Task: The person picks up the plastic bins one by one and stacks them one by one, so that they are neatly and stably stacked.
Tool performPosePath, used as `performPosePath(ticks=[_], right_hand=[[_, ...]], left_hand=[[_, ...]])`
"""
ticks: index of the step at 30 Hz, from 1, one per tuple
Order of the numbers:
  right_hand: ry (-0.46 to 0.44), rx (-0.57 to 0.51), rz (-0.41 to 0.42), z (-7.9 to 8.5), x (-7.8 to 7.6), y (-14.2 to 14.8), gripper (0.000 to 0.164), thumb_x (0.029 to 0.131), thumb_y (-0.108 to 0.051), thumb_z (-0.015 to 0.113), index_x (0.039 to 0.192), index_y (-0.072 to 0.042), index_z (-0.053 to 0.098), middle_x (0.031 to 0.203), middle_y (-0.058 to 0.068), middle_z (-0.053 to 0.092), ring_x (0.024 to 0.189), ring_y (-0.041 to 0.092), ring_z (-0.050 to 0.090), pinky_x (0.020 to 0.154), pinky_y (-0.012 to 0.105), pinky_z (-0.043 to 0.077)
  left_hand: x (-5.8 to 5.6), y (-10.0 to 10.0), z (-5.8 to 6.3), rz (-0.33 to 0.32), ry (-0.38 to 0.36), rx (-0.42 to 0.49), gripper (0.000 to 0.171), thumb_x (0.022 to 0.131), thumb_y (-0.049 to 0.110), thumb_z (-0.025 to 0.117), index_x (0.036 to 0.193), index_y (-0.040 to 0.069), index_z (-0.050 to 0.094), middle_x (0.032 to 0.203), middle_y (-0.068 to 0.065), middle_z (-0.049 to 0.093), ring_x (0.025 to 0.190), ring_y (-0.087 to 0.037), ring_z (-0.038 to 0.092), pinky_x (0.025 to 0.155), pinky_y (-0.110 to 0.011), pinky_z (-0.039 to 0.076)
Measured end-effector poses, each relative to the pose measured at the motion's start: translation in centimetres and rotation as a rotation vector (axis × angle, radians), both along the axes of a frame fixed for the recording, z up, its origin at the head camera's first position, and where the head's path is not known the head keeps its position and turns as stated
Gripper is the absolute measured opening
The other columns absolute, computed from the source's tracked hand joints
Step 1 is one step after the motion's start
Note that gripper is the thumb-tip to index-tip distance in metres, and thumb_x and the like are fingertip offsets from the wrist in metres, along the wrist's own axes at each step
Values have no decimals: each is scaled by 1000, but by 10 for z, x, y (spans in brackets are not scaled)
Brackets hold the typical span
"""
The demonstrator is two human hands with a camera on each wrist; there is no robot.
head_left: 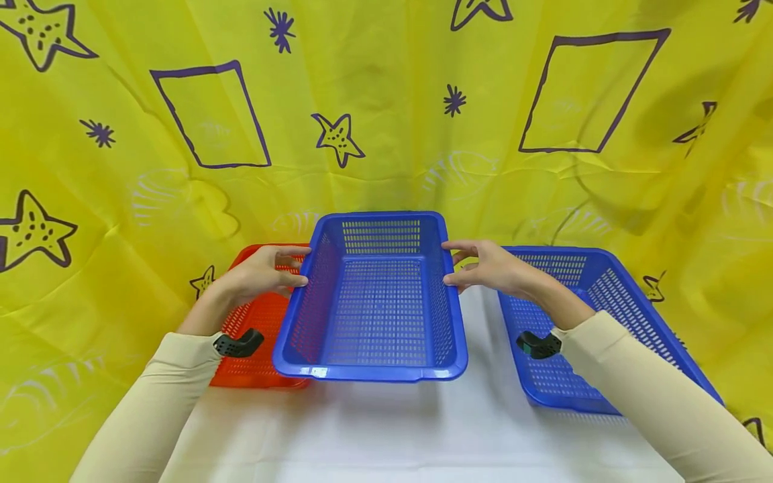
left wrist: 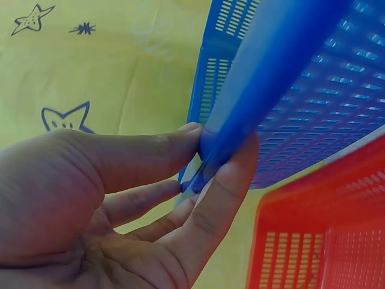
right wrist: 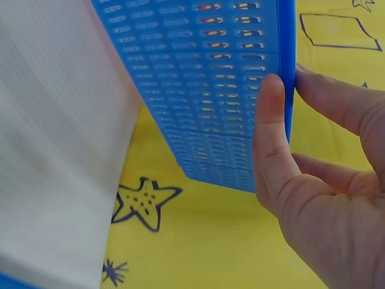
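Note:
Both hands hold a blue plastic basket (head_left: 380,372) with slotted walls and a mesh bottom, raised over the white table between two other baskets. My left hand (head_left: 266,272) pinches its left rim; in the left wrist view the thumb lies on one side of the rim (left wrist: 258,78) and the fingers on the other. At the opposite rim, my right hand (head_left: 486,272) pinches with thumb and fingertips, and the right wrist view shows the fingers against the slotted outer wall (right wrist: 198,78). Nothing lies inside the held basket, whose near rim is tipped toward me.
To the left, a red basket (head_left: 260,384) stands partly behind the held one and the left hand. A second blue basket (head_left: 580,402) sits at the right, under the right forearm. White cloth (head_left: 386,436) covers the table, and a yellow patterned curtain (head_left: 392,87) hangs behind.

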State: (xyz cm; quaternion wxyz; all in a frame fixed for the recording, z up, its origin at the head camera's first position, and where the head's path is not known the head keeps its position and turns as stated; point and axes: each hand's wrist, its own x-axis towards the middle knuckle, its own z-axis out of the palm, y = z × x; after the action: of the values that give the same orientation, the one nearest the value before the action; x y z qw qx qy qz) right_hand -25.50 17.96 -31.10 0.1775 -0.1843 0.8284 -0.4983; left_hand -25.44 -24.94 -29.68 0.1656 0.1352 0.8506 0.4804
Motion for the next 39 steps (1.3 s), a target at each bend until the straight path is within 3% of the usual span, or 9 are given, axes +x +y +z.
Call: performPosePath(ticks=[10,23,39], right_hand=[[-4,-8,-15,1,-8,-15,80,93,-14,78,160,-5,34,131,23,49,87,28,74,106,52,49],[0,-29,-7,3,-11,-30,78,93,-12,78,158,-3,36,130,25,51,87,29,74,98,48,56],[-8,-132,13,5,-12,-84,79,91,-5,78,157,1,36,123,25,54,82,33,74,88,43,61]], left_hand=[[2,-11,9,1,-23,-9,68,96,0,68,156,-3,37,138,-33,51,103,-27,68,82,-37,62],[5,-23,18,18,-14,-20,67,97,-2,65,156,-6,34,143,-37,46,99,-21,67,81,-33,61],[7,-67,23,49,-1,-93,68,97,0,67,156,-6,35,139,-35,48,93,-19,66,74,-31,61]])
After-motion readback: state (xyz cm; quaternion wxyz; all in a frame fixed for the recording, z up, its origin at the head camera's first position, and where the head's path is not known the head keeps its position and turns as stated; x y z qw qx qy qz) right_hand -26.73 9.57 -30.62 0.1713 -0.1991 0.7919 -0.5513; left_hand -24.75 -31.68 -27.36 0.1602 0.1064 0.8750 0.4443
